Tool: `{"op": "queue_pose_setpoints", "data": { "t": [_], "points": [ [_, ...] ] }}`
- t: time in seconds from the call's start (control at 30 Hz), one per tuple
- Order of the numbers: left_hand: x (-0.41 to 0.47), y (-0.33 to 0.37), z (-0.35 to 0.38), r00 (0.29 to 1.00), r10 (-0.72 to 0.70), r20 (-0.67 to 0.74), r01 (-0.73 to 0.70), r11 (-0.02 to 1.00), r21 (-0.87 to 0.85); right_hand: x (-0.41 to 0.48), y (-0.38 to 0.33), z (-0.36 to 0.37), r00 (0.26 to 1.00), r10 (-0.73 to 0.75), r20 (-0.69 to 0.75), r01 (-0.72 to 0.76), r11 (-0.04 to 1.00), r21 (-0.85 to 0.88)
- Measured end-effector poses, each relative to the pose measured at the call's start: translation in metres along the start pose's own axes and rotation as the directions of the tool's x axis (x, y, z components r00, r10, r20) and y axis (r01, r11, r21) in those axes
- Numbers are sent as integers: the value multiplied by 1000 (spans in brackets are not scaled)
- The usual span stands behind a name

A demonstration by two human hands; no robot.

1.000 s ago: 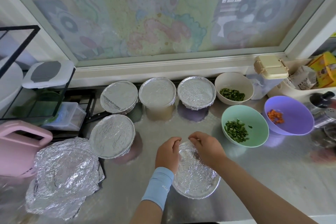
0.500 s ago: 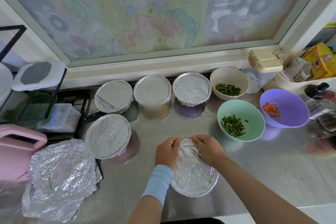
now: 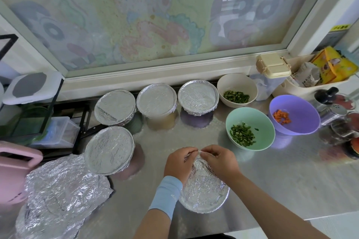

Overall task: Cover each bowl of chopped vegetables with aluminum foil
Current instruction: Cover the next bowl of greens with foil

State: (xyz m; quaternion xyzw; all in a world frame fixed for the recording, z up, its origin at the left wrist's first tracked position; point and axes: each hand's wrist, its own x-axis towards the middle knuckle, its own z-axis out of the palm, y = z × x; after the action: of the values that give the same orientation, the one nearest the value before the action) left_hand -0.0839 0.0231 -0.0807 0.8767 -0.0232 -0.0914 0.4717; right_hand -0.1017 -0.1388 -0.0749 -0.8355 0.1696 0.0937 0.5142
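Note:
A foil-covered bowl [image 3: 204, 190] sits near the counter's front edge. My left hand [image 3: 179, 163] and my right hand [image 3: 219, 159] both pinch the foil at the bowl's far rim, fingertips almost meeting. Several more foil-covered bowls stand behind and to the left: one [image 3: 109, 149], one [image 3: 115, 106], one [image 3: 156, 100] and one [image 3: 198, 97]. Uncovered are a beige bowl [image 3: 237, 89] with chopped greens, a mint green bowl [image 3: 250, 128] with chopped greens and a purple bowl [image 3: 294, 114] with diced carrot.
A heap of crumpled foil sheets [image 3: 58, 196] lies at the front left beside a pink container [image 3: 17, 169]. A black rack [image 3: 44, 114] stands at the left. Jars, a shaker [image 3: 334, 112] and a tub of packets [image 3: 314, 81] crowd the right.
Both hands have drawn closer together at the far rim of the front bowl, gathering the foil edge there. The view has shifted slightly; the bowls have not moved.

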Motion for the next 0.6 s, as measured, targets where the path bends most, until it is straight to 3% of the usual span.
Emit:
{"op": "queue_pose_setpoints", "data": {
  "t": [0.3, 0.5, 0.6],
  "points": [
    [1, 2, 2, 999, -53, -12, 54, 998, 31, 5, 0, 0, 999, 6, 33, -5, 999, -35],
    [-2, -1, -2, 990, -142, -6, 141, 989, -33, 13, -2, -3, 983, -82, 166, 119, 967, -224],
    [-5, 0, -3, 989, -142, -42, 139, 988, -60, 4, -1, -3, 988, -143, 56, 153, 923, -354]
  ]
}}
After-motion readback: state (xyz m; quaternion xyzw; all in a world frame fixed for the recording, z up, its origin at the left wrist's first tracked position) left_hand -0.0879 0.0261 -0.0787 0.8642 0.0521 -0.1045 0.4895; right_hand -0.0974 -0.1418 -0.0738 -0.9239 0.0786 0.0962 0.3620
